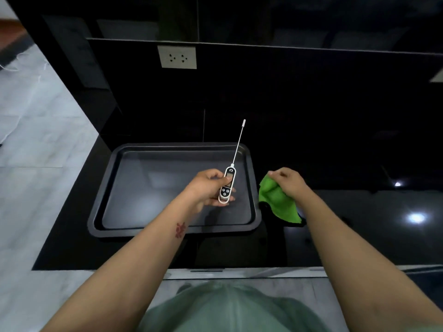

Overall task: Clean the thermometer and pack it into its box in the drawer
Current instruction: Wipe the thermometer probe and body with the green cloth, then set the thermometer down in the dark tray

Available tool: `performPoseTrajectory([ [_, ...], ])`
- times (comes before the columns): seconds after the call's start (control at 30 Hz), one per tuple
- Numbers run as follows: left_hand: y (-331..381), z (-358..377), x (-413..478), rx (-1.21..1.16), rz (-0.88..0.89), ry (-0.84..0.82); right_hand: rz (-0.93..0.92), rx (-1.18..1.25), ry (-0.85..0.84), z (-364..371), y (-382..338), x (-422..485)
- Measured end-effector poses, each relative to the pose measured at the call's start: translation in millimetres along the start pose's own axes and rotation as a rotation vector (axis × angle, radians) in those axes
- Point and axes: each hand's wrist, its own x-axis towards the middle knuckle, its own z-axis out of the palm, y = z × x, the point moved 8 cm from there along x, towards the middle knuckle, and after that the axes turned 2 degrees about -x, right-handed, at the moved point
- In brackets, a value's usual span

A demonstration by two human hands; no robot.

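A black counter (359, 224) spreads bare to the right of the hands. Under the left hand (207, 188) lies a dark rimmed tray (115, 188). Beside its right edge, the right hand (291, 182) bunches a green cloth (275, 200). The left hand's fingers close on a white thermometer (227, 185), its thin probe angled up and away, past the tray's far rim.

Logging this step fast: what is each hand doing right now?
Left hand: closed on the thermometer, held above the tray.
Right hand: closed on the green cloth.
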Motion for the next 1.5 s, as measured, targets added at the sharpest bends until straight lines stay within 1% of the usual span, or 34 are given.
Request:
performPoseTrajectory([
  [0.07,0.0,-2.7,0.5,0.016,-0.002,0.014,-0.087,-0.105,0.163,-2.8,0.2,-4.6],
  [0.1,-0.7,-4.0,0.9,0.02,-0.005,0.021,-0.126,-0.162,0.212,-3.0,0.6,-6.4],
  [0.27,-5.1,-4.3,4.2,0.028,-0.027,0.04,-0.355,-0.444,0.332,6.1,-9.3,-24.4],
  [0.33,-6.4,-2.1,5.3,0.027,-0.035,0.033,-0.4,-0.548,0.304,15.8,-8.5,-28.5],
  [0.43,-7.1,-0.1,6.0,0.024,-0.044,0.028,-0.34,-0.78,0.219,30.4,11.5,-25.9],
  [0.5,-7.9,-0.8,6.0,0.016,-0.053,0.031,-0.315,-0.853,0.183,33.9,18.1,-22.9],
  [0.6,-9.9,-3.2,5.7,0.005,-0.065,0.032,-0.3,-0.879,0.166,33.5,13.7,-19.5],
  [0.67,-11.0,-5.9,6.2,0.009,-0.074,0.038,-0.313,-0.863,0.221,30.1,3.0,-21.0],
  [0.73,-11.6,-10.0,7.2,0.008,-0.077,0.058,-0.392,-0.829,0.29,30.2,-17.5,-27.7],
  [0.8,-14.0,-15.3,9.8,-0.01,-0.079,0.091,-0.497,-0.77,0.302,37.2,-43.2,-34.1],
  [0.9,-20.1,-22.4,13.4,-0.119,-0.092,0.152,-0.649,-0.741,0.229,60.3,-79.9,-44.1],
  [0.97,-24.2,-27.0,14.3,-0.231,-0.098,0.183,-0.757,-0.755,0.125,84.5,-97.2,-54.4],
  [1.03,-26.1,-31.1,11.6,-0.313,-0.107,0.208,-0.813,-0.77,-0.007,108.8,-104.2,-63.6],
  [1.07,-27.4,-34.2,10.4,-0.324,-0.108,0.216,-0.818,-0.766,-0.066,118.4,-105.5,-67.2],
  [1.13,-31.8,-40.2,8.8,-0.332,-0.098,0.219,-0.791,-0.749,-0.13,130.6,-106.0,-71.0],
  [1.23,-39.1,-46.3,3.8,-0.326,-0.093,0.182,-0.715,-0.691,-0.146,137.0,-105.3,-69.5],
  [1.3,-41.8,-53.5,0.4,-0.249,-0.074,0.202,-0.7,-0.671,-0.144,140.5,-104.7,-66.9],
  [1.33,-41.0,-63.0,-1.6,-0.151,-0.027,0.276,-0.702,-0.685,-0.142,142.8,-103.3,-65.9],
  [1.37,-37.3,-76.0,-4.3,0.027,0.047,0.4,-0.703,-0.709,-0.142,145.0,-100.7,-64.6],
  [1.43,-23.6,-99.3,-17.2,0.521,0.219,0.683,-0.694,-0.753,-0.153,150.8,-93.7,-64.1],
  [1.47,-16.6,-102.3,-23.9,0.725,0.306,0.753,-0.689,-0.766,-0.157,153.0,-90.5,-64.4],
  [1.5,-13.4,-101.5,-26.8,0.879,0.373,0.761,-0.688,-0.772,-0.157,155.0,-88.1,-64.5],
])
